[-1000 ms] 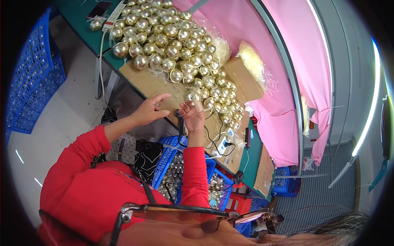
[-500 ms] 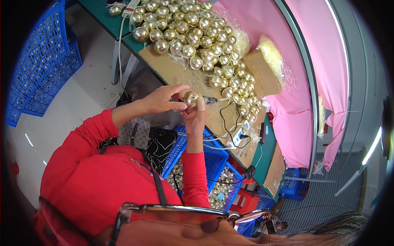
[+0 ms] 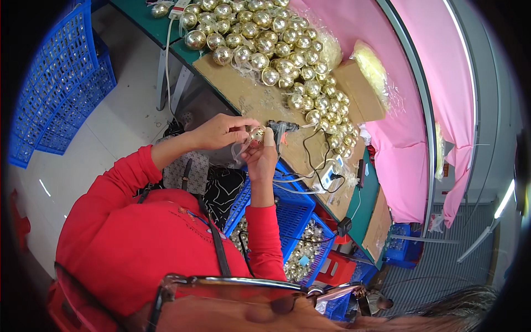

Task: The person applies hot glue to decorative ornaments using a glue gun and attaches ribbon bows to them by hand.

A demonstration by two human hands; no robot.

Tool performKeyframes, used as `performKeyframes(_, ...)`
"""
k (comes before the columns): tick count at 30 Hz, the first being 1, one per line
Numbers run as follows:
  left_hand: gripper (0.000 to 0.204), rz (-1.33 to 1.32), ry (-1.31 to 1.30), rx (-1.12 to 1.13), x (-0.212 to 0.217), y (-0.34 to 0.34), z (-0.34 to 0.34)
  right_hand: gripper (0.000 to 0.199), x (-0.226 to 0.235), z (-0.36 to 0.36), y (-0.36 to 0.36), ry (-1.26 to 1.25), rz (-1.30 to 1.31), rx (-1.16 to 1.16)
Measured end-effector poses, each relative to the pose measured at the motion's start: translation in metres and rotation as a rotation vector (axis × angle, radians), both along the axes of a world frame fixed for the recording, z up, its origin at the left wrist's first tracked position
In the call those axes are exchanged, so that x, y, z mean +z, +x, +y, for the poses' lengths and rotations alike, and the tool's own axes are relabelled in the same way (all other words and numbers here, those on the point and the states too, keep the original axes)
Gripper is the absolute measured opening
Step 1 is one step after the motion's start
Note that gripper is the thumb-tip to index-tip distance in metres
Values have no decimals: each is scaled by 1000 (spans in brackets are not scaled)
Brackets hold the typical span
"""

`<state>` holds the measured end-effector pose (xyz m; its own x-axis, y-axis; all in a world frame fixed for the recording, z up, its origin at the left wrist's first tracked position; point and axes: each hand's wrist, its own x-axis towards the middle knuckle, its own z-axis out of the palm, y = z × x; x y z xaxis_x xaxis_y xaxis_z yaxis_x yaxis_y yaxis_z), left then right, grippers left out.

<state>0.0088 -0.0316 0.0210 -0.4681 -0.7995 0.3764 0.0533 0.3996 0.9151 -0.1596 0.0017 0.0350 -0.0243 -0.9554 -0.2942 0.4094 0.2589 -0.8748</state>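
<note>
A shiny gold ball ornament with dark stripes is held up between my two hands, over the table's near edge. My right hand is closed around it from below, with a pale covering on one finger. From the left, my left hand reaches its bent fingers and thumb onto the ball's near side. A thin translucent strip hangs below the left fingers; which fingers pinch it is hard to see. Just beyond the ball, a black tool like a glue gun lies on the cardboard.
Many similar gold balls are heaped across the far table. A cardboard box with pale yellow filaments stands behind them. Cables run to a white power strip. Blue baskets of balls sit below, and blue crates stand at left.
The translucent strip now shows beneath my left fingers. My fingers have shifted slightly on the ball, and the black tool is less covered by my right hand. The whole view has shifted a little.
</note>
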Motion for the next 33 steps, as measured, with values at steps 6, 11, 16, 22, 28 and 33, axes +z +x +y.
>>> performKeyframes(6,29,121,39,24,0,0,6,31,-3,8,2,33,-97,20)
performKeyframes(11,26,342,238,27,-6,-4,6,40,-8,14,2,-13,-89,61)
performKeyframes(16,27,464,366,14,-3,-5,6,46,-12,20,3,50,-33,29)
performKeyframes(22,26,613,563,21,-4,-7,8,49,-9,26,9,67,-44,32)
performKeyframes(28,25,691,577,20,-12,-11,7,53,-18,28,6,28,-150,95)
performKeyframes(33,25,684,584,61,-11,-12,8,59,-17,34,6,-52,-222,148)
